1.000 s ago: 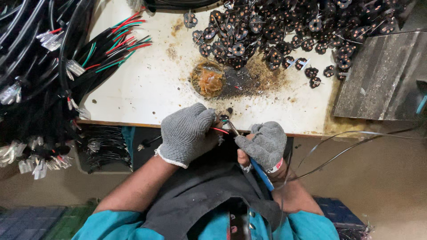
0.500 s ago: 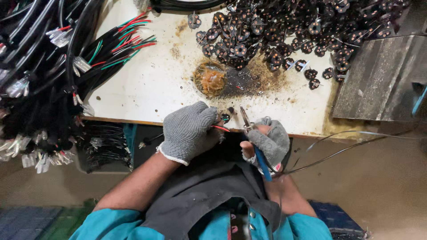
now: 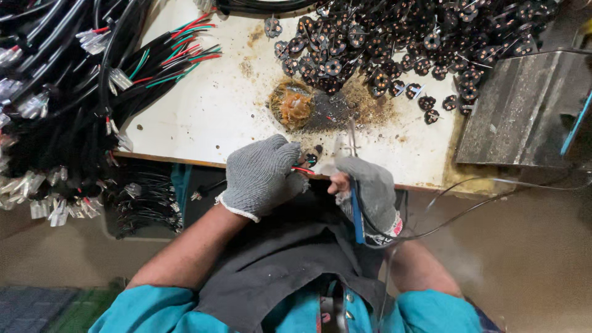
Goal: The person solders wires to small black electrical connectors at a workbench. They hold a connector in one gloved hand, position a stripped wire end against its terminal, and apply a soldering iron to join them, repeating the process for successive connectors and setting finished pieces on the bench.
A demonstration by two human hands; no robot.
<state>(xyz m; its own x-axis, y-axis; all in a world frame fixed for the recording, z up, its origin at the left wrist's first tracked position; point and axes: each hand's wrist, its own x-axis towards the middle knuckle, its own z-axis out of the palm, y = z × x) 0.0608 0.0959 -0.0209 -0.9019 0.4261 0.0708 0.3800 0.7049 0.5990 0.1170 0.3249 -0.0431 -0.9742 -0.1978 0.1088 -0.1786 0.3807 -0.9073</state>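
White bench (image 3: 222, 117), stained brown/orange near the middle, fills the upper view; person sits at its near edge. L hand (image 3: 259, 176), grey knit glove, fingers curled shut round a red wire (image 3: 302, 170) just off the bench edge. Wire's long axis runs roughly left-right, free end pointing right toward the R hand; a small dark round part (image 3: 311, 159) sits at that end, touching L fingertips. R hand (image 3: 370, 191), also gloved, thumb tip bare, clamped on a blue-handled tool (image 3: 356, 213); handle runs near vertical down toward the body, metal tip (image 3: 351, 139) points up over the bench edge. Wire end lies between both hands, just beside R thumb. Pile of dark round parts (image 3: 394, 55) at back, black cable bundles (image 3: 55, 92) w/ red/green cores at left, grey metal block (image 3: 524, 111) at right. Dark apron, teal sleeves below.
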